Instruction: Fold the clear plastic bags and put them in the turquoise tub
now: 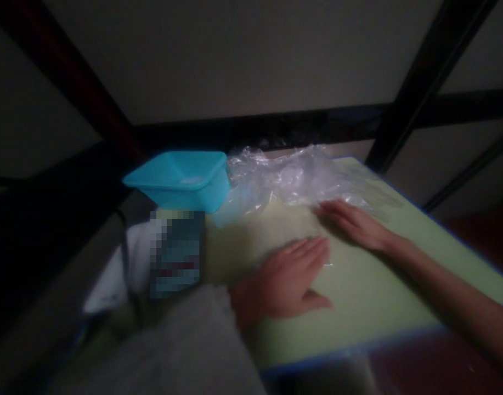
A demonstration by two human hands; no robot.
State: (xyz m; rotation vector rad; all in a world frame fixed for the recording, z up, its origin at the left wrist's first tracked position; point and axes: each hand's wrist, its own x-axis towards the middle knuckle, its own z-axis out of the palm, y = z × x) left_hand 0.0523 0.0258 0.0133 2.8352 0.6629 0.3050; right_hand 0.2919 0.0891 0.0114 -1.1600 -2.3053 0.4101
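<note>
Your left hand (pixel 286 277) lies open and empty over a flat, clear plastic sheet (pixel 276 222) on the pale-green, blue-edged counter (pixel 383 291), your right hand (pixel 354 222) loosely extended nearby, apparently gripping nothing, in what seems a smoothing step calling next for light, even pressure.

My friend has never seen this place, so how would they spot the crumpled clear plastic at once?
Start with the pale green table, edged in blue. Toward its far edge, to the right of the turquoise tub and beyond the right hand, lies the crumpled clear plastic. Unlike the solid-coloured tub, it is see-through, wrinkled and scattered with bright glints.
</note>
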